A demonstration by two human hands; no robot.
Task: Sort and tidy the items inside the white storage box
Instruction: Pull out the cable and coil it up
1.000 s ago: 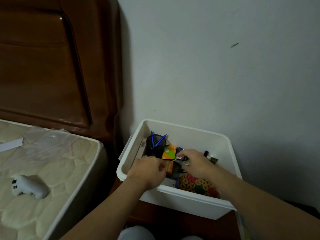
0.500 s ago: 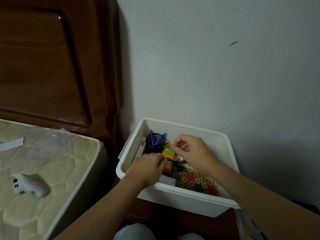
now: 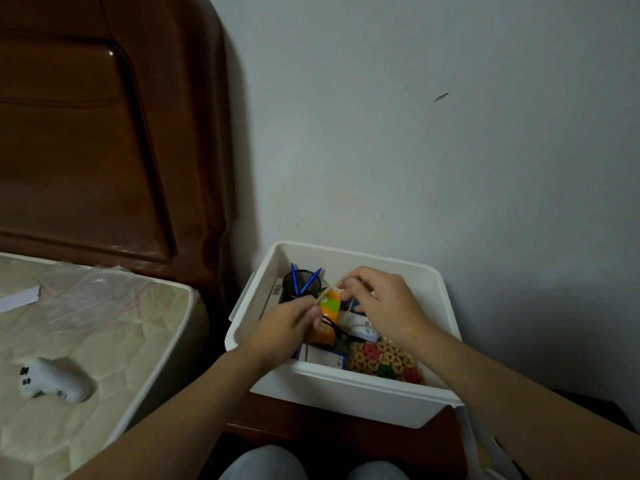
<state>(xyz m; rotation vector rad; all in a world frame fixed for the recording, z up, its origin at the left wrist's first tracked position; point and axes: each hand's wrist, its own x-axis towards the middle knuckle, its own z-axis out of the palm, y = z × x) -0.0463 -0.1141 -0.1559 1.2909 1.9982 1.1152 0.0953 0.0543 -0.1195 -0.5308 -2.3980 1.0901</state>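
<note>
Stretching thin rubber band (image 3: 327, 295) between both hands: left hand (image 3: 289, 322) pinches one end, right hand (image 3: 379, 299) pinches other, both over white storage box (image 3: 346, 389). Under hands: orange packet (image 3: 329, 315), black cord (image 3: 334, 327). Beyond left hand: black pen cup (image 3: 301, 284). Near right wrist: woven coaster (image 3: 384, 362). Risk: band slips from pinch, snaps fingers or flicks behind clutter; cord snags, drags packet

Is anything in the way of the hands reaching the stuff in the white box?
No. Both the left hand and right hand are already inside the open white box, stretching a thin band between them above the orange pack.
</note>
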